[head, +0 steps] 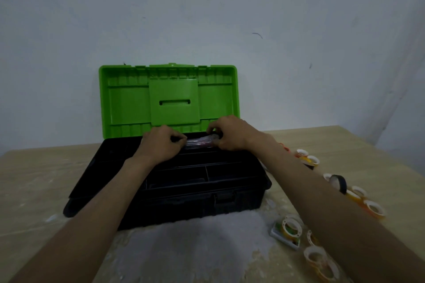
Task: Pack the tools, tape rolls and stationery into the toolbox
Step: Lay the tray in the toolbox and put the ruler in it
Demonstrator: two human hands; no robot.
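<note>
A black toolbox [241,200] with its green lid [128,99] standing open sits in the middle of the table. A divided black tray [207,172] lies in its top. Over the tray's back row, my left hand [161,145] and my right hand [230,133] hold the two ends of a clear plastic packet [201,140] with something reddish inside. Both hands pinch it with curled fingers. Several tape rolls lie to the right of the box: yellow ones [309,159], a black one [339,182], orange ones [372,209] and pale ones [291,227] nearer me.
The light wooden table [34,179] meets a white wall behind the lid. A whitish worn patch [195,248] spreads in front of the box. A small flat pack [285,240] lies under one pale roll. My right forearm crosses above the rolls.
</note>
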